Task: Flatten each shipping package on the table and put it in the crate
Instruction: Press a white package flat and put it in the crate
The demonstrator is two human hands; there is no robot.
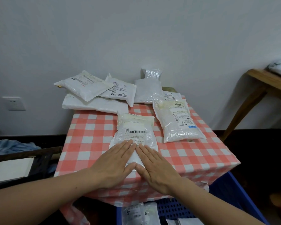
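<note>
A white bubble-mailer package (135,129) with a barcode label lies in the middle of the table (91,140), which has a red-and-white checked cloth. My left hand (111,166) and my right hand (156,168) both press flat on its near end, fingers straight, fingertips almost meeting. Another labelled package (177,120) lies to the right. Several more packages (94,93) are piled at the table's far side. The blue crate (225,192) stands below the table's front edge at the lower right and holds flattened packages (139,213).
A wooden table (266,85) with a bag on it stands at the right by the wall. Dark clutter, a white board (10,169) and blue fabric (11,146) lie at the left. A wall socket (15,103) is at the left.
</note>
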